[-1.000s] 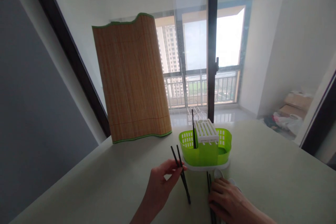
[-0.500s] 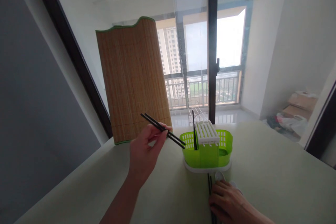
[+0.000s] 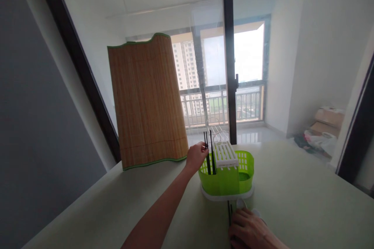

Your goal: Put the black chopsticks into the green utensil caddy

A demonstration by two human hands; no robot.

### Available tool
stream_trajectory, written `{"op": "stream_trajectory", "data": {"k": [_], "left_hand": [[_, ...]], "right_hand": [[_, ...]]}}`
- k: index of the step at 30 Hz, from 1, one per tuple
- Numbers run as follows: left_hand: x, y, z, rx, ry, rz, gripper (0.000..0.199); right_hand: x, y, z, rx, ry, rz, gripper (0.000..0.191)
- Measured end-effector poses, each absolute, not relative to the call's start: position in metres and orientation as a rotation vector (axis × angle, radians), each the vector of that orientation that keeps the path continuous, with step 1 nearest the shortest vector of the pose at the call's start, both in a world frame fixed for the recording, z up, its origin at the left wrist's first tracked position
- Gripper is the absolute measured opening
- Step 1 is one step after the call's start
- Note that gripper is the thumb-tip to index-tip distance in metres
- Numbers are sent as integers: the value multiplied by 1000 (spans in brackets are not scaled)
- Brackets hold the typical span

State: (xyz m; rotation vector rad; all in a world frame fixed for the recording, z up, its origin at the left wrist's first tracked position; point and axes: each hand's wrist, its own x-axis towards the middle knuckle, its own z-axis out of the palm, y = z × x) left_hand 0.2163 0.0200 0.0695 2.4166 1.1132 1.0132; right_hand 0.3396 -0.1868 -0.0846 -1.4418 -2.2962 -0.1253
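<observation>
A pair of dark chopsticks (image 3: 208,163) stands nearly upright in the left part of a green plastic cutlery basket (image 3: 224,184), pinched near the top by my left hand (image 3: 197,156). Beside it, another dark chopstick or pair (image 3: 213,157) leans in the same compartment. My right hand (image 3: 248,226) rests low on the table in front of the basket, its fingers curled over more dark chopsticks (image 3: 229,211). A pale spoon (image 3: 241,204) pokes out past those fingers, with a second pale rounded piece (image 3: 256,213) partly hidden behind the knuckles.
A white slatted rack (image 3: 225,153) with small hooks tops the basket's middle. Behind it, a white wire rack (image 3: 217,128) shows. A bamboo mat (image 3: 149,105) with green edging stands at the back left, before the glass and its dark frame (image 3: 229,54). Cardboard boxes (image 3: 329,118) lie beyond.
My left hand has moved right to the basket and turned its chopsticks from slanting to upright, lower ends now inside. My right hand stays over the chopsticks on the table. The view has tilted slightly.
</observation>
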Motion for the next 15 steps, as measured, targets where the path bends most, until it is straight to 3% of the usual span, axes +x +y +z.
{"op": "stream_trajectory", "data": {"k": [11,15], "left_hand": [[214,0,73,2616,1218,921,39],[194,-38,69,2655,1242,1060,32]], "right_hand": [[337,-198,-62,-1464,-2302,62,9],[337,-200,-59,-1469,-2290,100,8]]}}
